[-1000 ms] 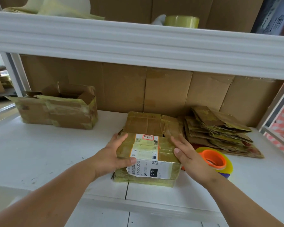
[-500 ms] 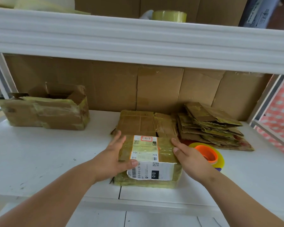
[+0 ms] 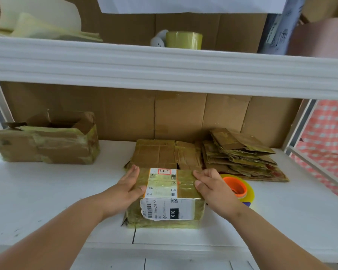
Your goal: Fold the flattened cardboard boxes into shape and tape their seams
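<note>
Box (image 3: pixel 165 199) upright, long axis left-right.

Soft, even daylight is cast across the white shelf (image 3: pixel 47 191); shadows are faint. Glare is seen on the taped box (image 3: pixel 166 199). Straight lines are bowed towards the edges, and detail is slightly softened.

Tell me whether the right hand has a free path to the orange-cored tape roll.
Probably yes: the tape roll lies flat on the shelf right beside the right hand, which only rests against the taped box, with nothing between them.
</note>
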